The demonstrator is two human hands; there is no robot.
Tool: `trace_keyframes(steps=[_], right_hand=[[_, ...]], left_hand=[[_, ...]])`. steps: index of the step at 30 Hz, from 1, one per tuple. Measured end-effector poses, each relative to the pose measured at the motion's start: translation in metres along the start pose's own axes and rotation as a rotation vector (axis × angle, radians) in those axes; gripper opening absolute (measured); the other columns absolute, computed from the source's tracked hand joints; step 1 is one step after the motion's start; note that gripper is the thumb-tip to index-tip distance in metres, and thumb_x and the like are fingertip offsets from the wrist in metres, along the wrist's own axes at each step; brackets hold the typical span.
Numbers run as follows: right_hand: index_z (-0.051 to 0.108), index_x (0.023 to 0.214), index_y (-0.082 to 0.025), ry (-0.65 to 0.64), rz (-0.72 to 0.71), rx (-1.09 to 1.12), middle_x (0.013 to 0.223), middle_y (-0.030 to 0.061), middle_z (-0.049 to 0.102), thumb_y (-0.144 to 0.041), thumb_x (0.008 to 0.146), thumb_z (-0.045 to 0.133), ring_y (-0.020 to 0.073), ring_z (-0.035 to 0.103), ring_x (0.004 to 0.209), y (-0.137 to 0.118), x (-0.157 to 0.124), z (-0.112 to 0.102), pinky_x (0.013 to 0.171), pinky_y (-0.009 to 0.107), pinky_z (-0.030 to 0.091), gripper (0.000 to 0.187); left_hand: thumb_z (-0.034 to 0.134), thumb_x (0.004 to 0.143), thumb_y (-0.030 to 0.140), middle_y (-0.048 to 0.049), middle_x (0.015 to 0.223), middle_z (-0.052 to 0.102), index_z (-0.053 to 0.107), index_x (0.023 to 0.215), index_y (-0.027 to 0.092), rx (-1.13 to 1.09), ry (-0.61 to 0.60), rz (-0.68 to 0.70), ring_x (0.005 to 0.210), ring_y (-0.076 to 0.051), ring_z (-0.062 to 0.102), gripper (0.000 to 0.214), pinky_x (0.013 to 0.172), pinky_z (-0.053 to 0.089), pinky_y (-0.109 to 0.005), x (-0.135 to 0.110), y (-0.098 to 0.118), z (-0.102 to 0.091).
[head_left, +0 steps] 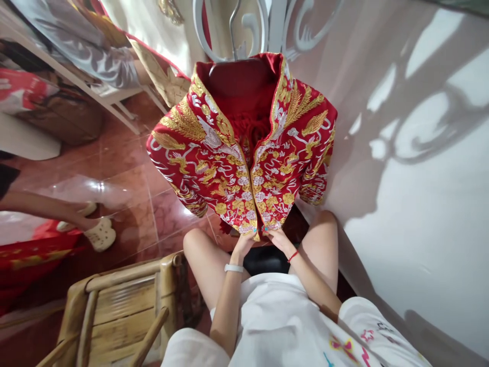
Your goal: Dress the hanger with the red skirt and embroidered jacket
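A red jacket (214, 168) with gold and silver embroidery hangs in front of me on a dark hanger (239, 76), its front edges meeting down the middle. At the bottom hem, my left hand (245, 242) grips the left front edge, thumb on the outside and the other fingers partly hidden by the cloth. Close beside it, my right hand (277, 238) pinches the hem of the right front edge. Both wrists are bent inward, and the two hands are a small gap apart.
White scrolled metalwork (275, 25) carries the hanger hook. A white wall (431, 239) stands on the right. On the left are a bamboo chair (126, 275), another person's foot in a cream clog (100, 234), red cloth (34, 260) and a brown bag (72, 114).
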State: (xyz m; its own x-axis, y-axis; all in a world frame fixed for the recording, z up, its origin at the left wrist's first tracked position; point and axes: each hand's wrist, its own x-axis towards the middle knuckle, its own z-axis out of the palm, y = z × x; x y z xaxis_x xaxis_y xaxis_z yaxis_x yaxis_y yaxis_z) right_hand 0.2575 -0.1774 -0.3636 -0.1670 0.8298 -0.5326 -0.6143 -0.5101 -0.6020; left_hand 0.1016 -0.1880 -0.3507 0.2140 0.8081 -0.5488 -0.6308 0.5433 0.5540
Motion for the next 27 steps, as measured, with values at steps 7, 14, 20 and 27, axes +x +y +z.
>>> trace_keyframes(steps=[7, 14, 20, 27], right_hand=[[0.070, 0.097, -0.021, 0.060, -0.085, 0.021, 0.094, 0.0023, 0.077, -0.020, 0.053, 0.087, 0.0218, 0.073, 0.088, 0.009, -0.004, 0.013, 0.084, 0.035, 0.059, 0.048], [0.067, 0.110, -0.024, 0.033, -0.119, 0.014, 0.101, 0.0021, 0.076, -0.025, 0.054, 0.088, 0.0236, 0.072, 0.096, 0.005, -0.011, 0.017, 0.090, 0.039, 0.059, 0.060], [0.066, 0.112, -0.024, 0.056, -0.137, 0.004, 0.105, 0.0030, 0.076, -0.027, 0.054, 0.088, 0.0239, 0.071, 0.098, 0.007, -0.011, 0.020, 0.090, 0.039, 0.058, 0.062], [0.066, 0.111, -0.024, 0.053, -0.151, -0.010, 0.108, 0.0050, 0.075, -0.030, 0.057, 0.087, 0.0253, 0.070, 0.102, 0.007, -0.014, 0.023, 0.090, 0.040, 0.058, 0.059]], left_hand=[[0.090, 0.057, 0.017, -0.0086, 0.106, 0.074, 0.069, 0.108, 0.014, -0.008, -0.015, 0.034, 0.102, -0.027, 0.070, 0.056, 0.099, 0.051, -0.044, -0.003, 0.002, 0.007], [0.087, 0.060, 0.019, -0.0082, 0.112, 0.074, 0.069, 0.111, 0.016, 0.016, 0.015, 0.086, 0.103, -0.025, 0.069, 0.054, 0.097, 0.052, -0.041, -0.002, -0.001, 0.008], [0.087, 0.061, 0.019, -0.0099, 0.117, 0.072, 0.070, 0.113, 0.016, 0.014, -0.001, 0.081, 0.109, -0.028, 0.068, 0.054, 0.098, 0.052, -0.042, -0.004, 0.002, 0.012], [0.086, 0.061, 0.018, -0.0104, 0.120, 0.072, 0.070, 0.116, 0.016, 0.008, -0.017, 0.063, 0.113, -0.030, 0.067, 0.057, 0.100, 0.052, -0.044, -0.005, 0.005, 0.014]])
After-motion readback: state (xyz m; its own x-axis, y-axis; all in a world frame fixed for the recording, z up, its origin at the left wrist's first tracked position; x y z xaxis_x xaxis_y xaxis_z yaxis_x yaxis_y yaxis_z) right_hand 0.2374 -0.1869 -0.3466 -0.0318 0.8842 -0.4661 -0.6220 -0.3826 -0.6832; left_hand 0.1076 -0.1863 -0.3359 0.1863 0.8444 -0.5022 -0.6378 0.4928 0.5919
